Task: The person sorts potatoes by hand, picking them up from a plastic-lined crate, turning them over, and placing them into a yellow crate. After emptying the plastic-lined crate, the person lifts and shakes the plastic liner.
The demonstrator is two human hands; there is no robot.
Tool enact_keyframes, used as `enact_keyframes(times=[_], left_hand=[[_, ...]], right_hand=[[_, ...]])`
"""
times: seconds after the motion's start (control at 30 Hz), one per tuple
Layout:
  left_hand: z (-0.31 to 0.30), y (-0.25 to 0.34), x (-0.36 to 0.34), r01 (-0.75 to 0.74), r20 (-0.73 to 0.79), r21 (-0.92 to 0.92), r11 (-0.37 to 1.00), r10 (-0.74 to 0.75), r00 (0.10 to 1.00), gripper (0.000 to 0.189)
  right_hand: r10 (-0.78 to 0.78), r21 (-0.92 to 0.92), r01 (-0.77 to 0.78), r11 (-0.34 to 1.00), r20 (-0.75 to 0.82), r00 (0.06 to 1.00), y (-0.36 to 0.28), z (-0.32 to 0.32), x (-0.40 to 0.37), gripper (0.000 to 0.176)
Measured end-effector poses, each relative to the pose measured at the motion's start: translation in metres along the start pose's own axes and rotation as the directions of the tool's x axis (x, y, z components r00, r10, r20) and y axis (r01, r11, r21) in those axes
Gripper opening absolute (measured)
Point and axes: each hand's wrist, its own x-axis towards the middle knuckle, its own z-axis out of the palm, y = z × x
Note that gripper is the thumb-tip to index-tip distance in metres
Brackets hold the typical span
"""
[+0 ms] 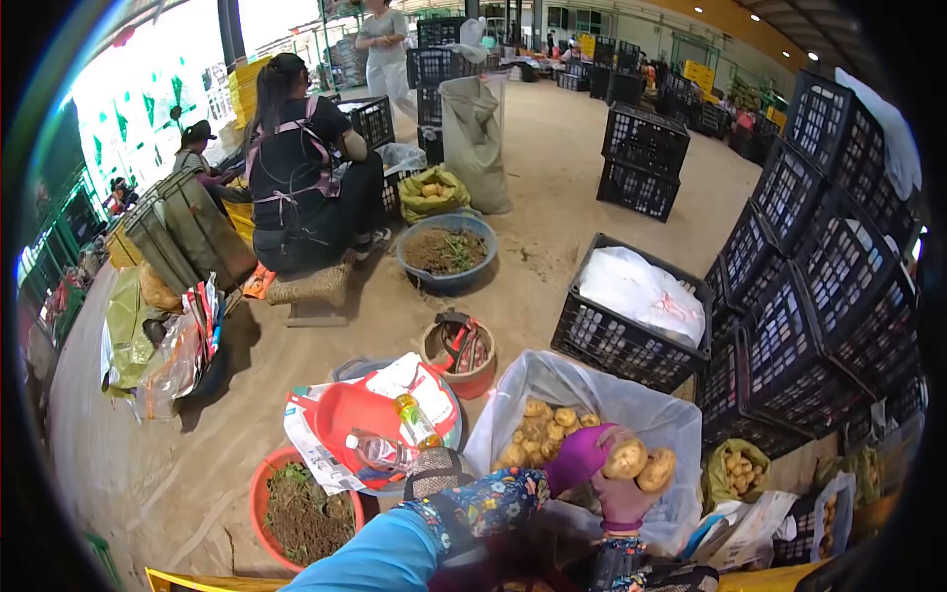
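Both of my hands wear purple gloves and are over a crate lined with clear plastic [498,405]. My left hand [584,456] reaches across from the left, its fingers on a potato [624,459]. Just right of it, my right hand [626,501] comes up from below, its fingers round a second potato [656,471]. The two potatoes are side by side, and the hands are close together. More potatoes [546,429] lie inside the liner, to the left of my hands. Flowered sleeves cover both forearms.
Left of the crate are a red dustpan with bottles [345,419] and a red basin of soil [266,503]. A black crate [631,365] stands beyond, with stacked crates [789,326] at right. A seated person [296,178] is at the upper left.
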Motion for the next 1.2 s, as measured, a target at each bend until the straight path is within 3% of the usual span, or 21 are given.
enact_keyframes(times=[0.03,0.1,0.17,0.2,0.23,0.3,0.37,0.4,0.47,0.53,0.7,0.73,0.77,0.8,0.83,0.93,0.97,1.0,1.07,1.17,1.2], left_hand=[[0.004,-0.015,0.000,0.032,-0.001,-0.020,0.999,-0.032,0.999,0.028],[0.005,-0.025,0.002,-0.137,-0.040,0.075,0.988,0.140,0.989,0.028],[-0.002,-0.010,0.006,-0.110,-0.042,-0.058,0.992,0.108,0.993,0.028],[-0.012,-0.005,0.006,0.069,-0.040,-0.082,0.994,-0.073,0.997,0.030],[-0.024,0.003,0.008,0.246,-0.037,-0.108,0.963,-0.251,0.967,0.031],[-0.026,-0.018,0.004,0.170,-0.014,0.119,0.978,-0.170,0.985,0.039],[-0.026,-0.046,-0.002,0.093,0.056,0.237,0.967,-0.109,0.992,0.052],[-0.024,-0.044,-0.005,0.204,0.021,0.186,0.961,-0.211,0.977,0.055],[-0.038,-0.022,0.002,0.438,0.148,-0.089,0.895,-0.423,0.894,0.051],[-0.043,-0.017,0.015,0.446,0.117,-0.089,0.891,-0.435,0.893,0.047],[-0.069,0.000,0.015,0.365,-0.005,-0.256,0.895,-0.379,0.925,0.048],[-0.076,0.007,0.013,0.380,0.003,-0.295,0.877,-0.397,0.918,0.049],[-0.083,0.020,0.013,0.395,0.012,-0.335,0.856,-0.415,0.910,0.050],[-0.084,0.043,0.012,0.434,0.022,-0.423,0.796,-0.470,0.883,0.054],[-0.087,0.047,0.013,0.431,0.015,-0.449,0.783,-0.475,0.880,0.054],[-0.092,0.053,0.019,0.430,-0.018,-0.512,0.743,-0.510,0.860,0.057],[-0.094,0.055,0.023,0.431,-0.027,-0.528,0.731,-0.522,0.852,0.057],[-0.097,0.055,0.027,0.434,-0.037,-0.542,0.719,-0.536,0.843,0.058],[-0.099,0.059,0.035,0.435,-0.080,-0.557,0.707,-0.567,0.820,0.059],[-0.101,0.060,0.045,0.435,-0.142,-0.579,0.689,-0.611,0.779,0.059],[-0.103,0.062,0.048,0.454,-0.155,-0.570,0.685,-0.632,0.759,0.058]], right_hand=[[0.037,0.071,-0.038,0.997,0.010,0.999,0.002,-0.006,0.000,0.057],[0.095,0.240,-0.100,0.966,0.032,0.995,0.003,-0.023,0.002,0.059],[0.074,0.453,-0.104,0.885,0.082,0.994,-0.004,-0.039,0.005,0.062],[0.022,0.579,-0.090,0.810,0.123,0.992,-0.011,-0.049,0.009,0.063],[-0.081,0.726,-0.086,0.682,0.192,0.978,-0.028,-0.059,0.015,0.064],[-0.262,0.951,-0.222,0.217,0.276,0.925,-0.106,-0.074,0.003,0.063],[-0.406,0.815,-0.462,-0.351,0.311,0.859,-0.213,-0.083,-0.025,0.061],[-0.567,0.928,-0.368,-0.054,0.275,0.776,-0.246,-0.115,-0.029,0.058],[-0.654,0.860,-0.296,0.416,0.509,0.559,-0.309,-0.151,-0.059,0.054],[-0.673,0.810,-0.292,0.508,0.585,0.452,-0.350,-0.152,-0.077,0.051],[-0.942,0.999,0.031,0.023,0.012,0.336,-0.352,-0.113,-0.054,0.043],[-0.811,0.980,0.053,0.191,0.127,0.571,-0.338,-0.114,-0.045,0.032],[-0.709,0.899,0.007,0.437,0.340,0.618,-0.319,-0.110,-0.021,0.030],[-0.561,0.881,-0.147,0.450,0.406,0.721,-0.289,-0.105,0.010,0.040],[-0.382,0.812,-0.230,0.537,0.477,0.792,-0.256,-0.084,0.035,0.030],[0.127,0.211,-0.331,0.920,0.638,0.759,-0.085,-0.068,0.125,0.042],[0.363,-0.283,-0.278,0.918,0.316,0.876,-0.057,-0.034,0.116,0.046],[0.552,-0.374,-0.447,0.812,0.245,0.797,0.014,-0.038,0.141,0.049],[0.555,-0.740,-0.234,0.631,0.220,0.802,0.111,-0.041,0.179,0.052],[0.455,-0.978,-0.114,0.176,-0.022,0.890,0.167,-0.008,0.204,0.052],[0.389,-0.923,-0.111,0.368,0.044,0.920,0.197,-0.010,0.215,0.060]])
